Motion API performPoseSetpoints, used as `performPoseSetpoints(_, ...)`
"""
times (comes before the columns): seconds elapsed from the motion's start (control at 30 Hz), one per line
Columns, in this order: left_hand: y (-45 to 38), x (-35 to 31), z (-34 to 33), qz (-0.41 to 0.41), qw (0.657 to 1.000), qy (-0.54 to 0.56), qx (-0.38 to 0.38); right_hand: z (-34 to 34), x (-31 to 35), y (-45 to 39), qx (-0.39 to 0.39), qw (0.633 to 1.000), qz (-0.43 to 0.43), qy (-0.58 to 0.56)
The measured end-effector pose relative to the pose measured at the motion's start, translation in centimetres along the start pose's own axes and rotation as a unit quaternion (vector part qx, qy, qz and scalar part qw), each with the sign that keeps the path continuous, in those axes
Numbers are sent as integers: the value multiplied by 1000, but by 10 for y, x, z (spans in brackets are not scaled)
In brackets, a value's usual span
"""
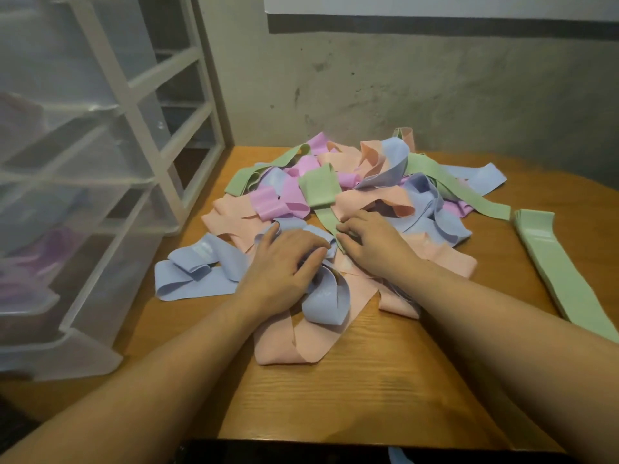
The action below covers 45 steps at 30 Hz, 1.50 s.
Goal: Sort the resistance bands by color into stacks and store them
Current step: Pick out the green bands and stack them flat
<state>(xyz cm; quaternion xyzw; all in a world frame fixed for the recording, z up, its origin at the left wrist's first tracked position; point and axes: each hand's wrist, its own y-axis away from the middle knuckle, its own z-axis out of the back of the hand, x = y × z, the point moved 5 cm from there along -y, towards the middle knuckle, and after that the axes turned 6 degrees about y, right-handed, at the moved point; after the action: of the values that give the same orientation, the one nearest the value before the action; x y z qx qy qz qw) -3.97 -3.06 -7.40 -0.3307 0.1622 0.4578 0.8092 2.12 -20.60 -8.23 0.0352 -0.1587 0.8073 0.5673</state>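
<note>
A tangled pile of resistance bands (351, 195) in green, pink, peach and light blue covers the middle of the wooden table (351, 396). A flat stack of green bands (562, 272) lies apart at the right. My left hand (281, 266) lies palm down on a crumpled light blue band (326, 296) at the pile's near edge, its fingers curled into it. My right hand (368, 242) is beside it, fingertips pinching the lower end of a green band (323, 202) that runs up into the pile.
A translucent plastic drawer unit (83, 195) with a white frame stands at the table's left; pink bands show dimly inside one drawer. A grey wall closes off the back. Bare wood shows along the table's near side.
</note>
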Motion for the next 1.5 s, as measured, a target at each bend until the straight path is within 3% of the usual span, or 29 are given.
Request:
performPoseSetpoints(0.2, 0, 1, -2, 16, 1000, -8, 7, 10, 9, 7, -30, 1000, 4, 1)
performPoseSetpoints(0.57, 4, -8, 1, -20, 998, -56, -4, 32, 18, 35, 19, 995, 27, 94)
performPoseSetpoints(0.87, 8, -16, 6, -50, 996, -54, -40, 55, 17, 63, -112, 992, -46, -47)
performPoseSetpoints(1.1, 11, -17, 8, -23, 999, -25, -34, 71, 6, 99, -74, 995, -31, -59)
performPoseSetpoints(1.27, 13, -21, 9, -29, 999, -12, -17, 98, -4, 132, -135, 990, -5, 47)
performPoseSetpoints(1.5, 5, -49, 1, -34, 999, -12, -4, 129, -24, 174, -112, 989, -67, -70)
